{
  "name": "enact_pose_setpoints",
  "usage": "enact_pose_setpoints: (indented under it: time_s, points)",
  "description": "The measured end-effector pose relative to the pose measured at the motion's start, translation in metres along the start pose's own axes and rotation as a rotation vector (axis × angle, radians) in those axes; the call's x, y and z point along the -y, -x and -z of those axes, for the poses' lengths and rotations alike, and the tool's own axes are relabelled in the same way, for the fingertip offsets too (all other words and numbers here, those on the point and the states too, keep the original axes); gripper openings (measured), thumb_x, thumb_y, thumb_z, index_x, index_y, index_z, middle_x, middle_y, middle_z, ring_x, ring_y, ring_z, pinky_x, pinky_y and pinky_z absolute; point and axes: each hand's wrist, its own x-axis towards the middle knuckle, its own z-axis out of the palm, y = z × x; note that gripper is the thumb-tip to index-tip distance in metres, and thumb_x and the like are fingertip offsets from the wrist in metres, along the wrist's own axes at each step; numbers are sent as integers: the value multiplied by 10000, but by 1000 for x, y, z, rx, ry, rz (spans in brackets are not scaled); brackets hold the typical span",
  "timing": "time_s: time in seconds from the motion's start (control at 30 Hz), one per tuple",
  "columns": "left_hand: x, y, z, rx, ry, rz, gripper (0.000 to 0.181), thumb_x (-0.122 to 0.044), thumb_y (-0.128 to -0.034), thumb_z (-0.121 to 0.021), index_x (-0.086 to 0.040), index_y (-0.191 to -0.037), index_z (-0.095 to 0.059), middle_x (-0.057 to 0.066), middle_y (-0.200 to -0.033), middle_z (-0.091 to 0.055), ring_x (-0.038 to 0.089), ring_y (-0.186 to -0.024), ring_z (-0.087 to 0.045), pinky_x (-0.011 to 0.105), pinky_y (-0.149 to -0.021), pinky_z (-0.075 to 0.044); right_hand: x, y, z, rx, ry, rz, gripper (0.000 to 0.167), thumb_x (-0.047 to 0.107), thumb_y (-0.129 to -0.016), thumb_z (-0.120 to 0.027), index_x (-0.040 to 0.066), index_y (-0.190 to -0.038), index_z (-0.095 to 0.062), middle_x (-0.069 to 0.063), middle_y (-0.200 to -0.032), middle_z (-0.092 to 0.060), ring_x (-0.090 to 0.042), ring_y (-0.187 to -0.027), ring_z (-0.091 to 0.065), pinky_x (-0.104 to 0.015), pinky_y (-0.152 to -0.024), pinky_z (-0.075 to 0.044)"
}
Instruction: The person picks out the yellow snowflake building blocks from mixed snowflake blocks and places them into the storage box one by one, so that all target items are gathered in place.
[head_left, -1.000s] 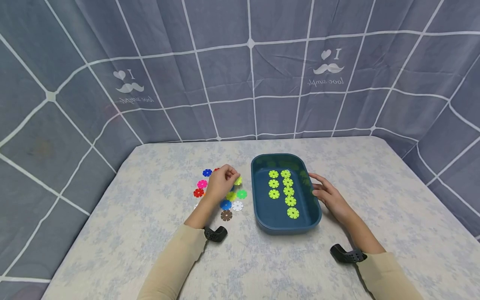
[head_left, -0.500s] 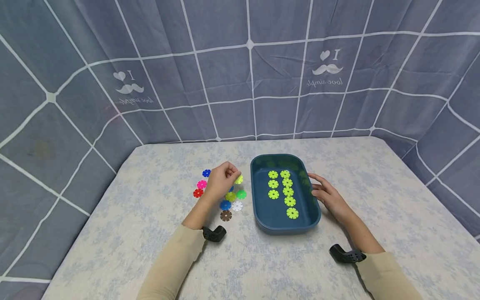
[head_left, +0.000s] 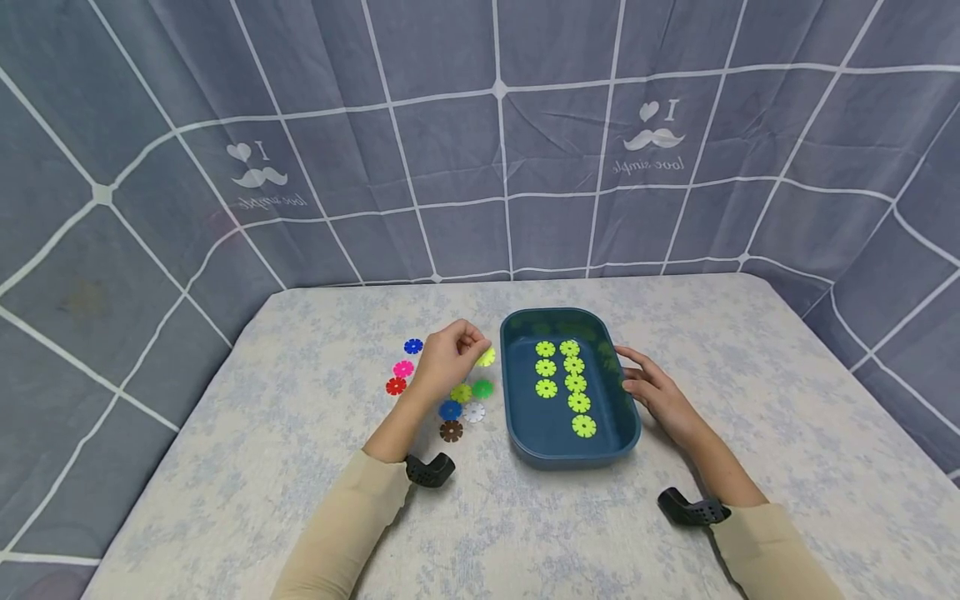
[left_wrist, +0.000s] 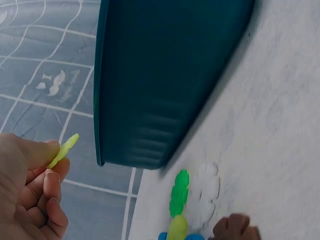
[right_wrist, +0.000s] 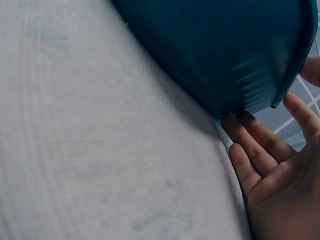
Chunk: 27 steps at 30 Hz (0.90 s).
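My left hand (head_left: 447,360) pinches a yellow-green notched plastic disc (left_wrist: 64,150) between thumb and fingers, above the table just left of a dark blue-green rectangular tub (head_left: 532,446). Several yellow-green discs (head_left: 579,402) lie in two rough columns on the tub's floor. At the tub's right side is my right hand (head_left: 663,402), its extended fingers (right_wrist: 257,147) touching the outer wall and rim. Loose discs lie beneath and around my left hand: green (head_left: 483,389), yellow-green (head_left: 461,392), blue (head_left: 450,410), white (head_left: 474,412), brown (head_left: 451,431), pink (head_left: 402,368) and red (head_left: 396,386). The hand hides part of this group.
A pale floral cloth covers the table (head_left: 247,467). Behind it and along both sides hangs a grey-blue curtain (head_left: 450,150) with white lines. Another blue disc (head_left: 413,346) lies at the far left of the group. Each wrist wears a black camera band (head_left: 430,471).
My left hand has lifted the yellow-green disc slightly and moved it a little right, toward the tub. My right hand and the discs in the tub stay as they were.
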Motion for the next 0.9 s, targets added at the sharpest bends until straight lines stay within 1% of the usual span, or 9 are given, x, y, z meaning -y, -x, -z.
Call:
enact_pose_setpoints:
  time_s: [0.2,0.37,0.5,0.6,0.73,0.9]
  points:
    - [-12,3,-3,25,-16,-36,120,-190,-940,-673,-83,-901,-637,-15,-734,-596,154,-671,-536,296,-610,-445,-1,0,0,-2,3,0,578,223,-1031,-486,48,-1526,-245,-290,-1446,-371,4,-1144,-499,-144,-929,-385]
    - [-20,6,-7,39,-15,-74,117,-191,-927,-690,-92,-901,-633,-32,-725,-585,154,-633,-493,275,-576,-424,-1,0,0,-3,1,4,581,221,-1029,-486,46,-1526,-243,-301,-1435,-374,-3,-1135,-506,-140,-922,-393]
    - [-25,8,-11,69,-17,-111,112,-195,-924,-693,-103,-906,-633,-47,-734,-590,152,-599,-456,265,-545,-401,1,0,1,-4,3,6,580,217,-1028,-486,43,-1525,-243,-296,-1437,-371,3,-1134,-503,-142,-922,-392]
    - [-30,9,-13,100,0,-135,112,-189,-924,-694,-96,-917,-631,-40,-743,-593,147,-589,-460,258,-534,-410,1,-1,2,-5,12,6,572,211,-1030,-482,43,-1524,-246,-286,-1445,-367,13,-1139,-495,-161,-935,-388]
    - [-33,11,-18,126,4,-137,112,-188,-919,-699,-103,-919,-627,-45,-729,-583,138,-585,-472,245,-527,-419,1,0,2,-1,20,9,564,199,-1032,-476,38,-1523,-249,-288,-1446,-366,16,-1139,-492,-185,-949,-382]
    - [-33,13,-24,152,-14,-146,109,-179,-913,-705,-107,-911,-624,-57,-708,-572,116,-593,-486,238,-533,-429,0,1,2,2,14,11,564,194,-1034,-475,36,-1524,-246,-304,-1432,-370,14,-1133,-500,-166,-932,-390]
